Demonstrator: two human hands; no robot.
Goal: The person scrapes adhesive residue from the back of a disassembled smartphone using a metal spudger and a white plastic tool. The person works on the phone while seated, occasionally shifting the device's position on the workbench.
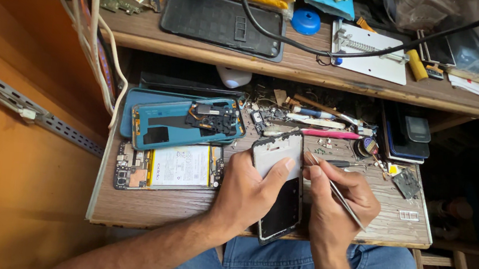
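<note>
My left hand [248,191] grips an opened phone frame [279,186] with a white upper part and dark lower part, thumb pressed on the white area, the frame resting on the wooden pull-out shelf [174,207]. My right hand [338,202] is closed on thin metal tweezers [336,192], their tip at the frame's upper right edge. To the left lie a blue phone back cover [185,123] with a black part on it and an open phone body with a white battery [169,168].
Screwdrivers, a pink tool [330,134], small parts and a stack of dark phones [409,136] crowd the shelf's back and right. The upper desk [316,71] holds a black phone case [221,20], a white fixture plate [370,52], a blue cap and cables. An orange wall stands at left.
</note>
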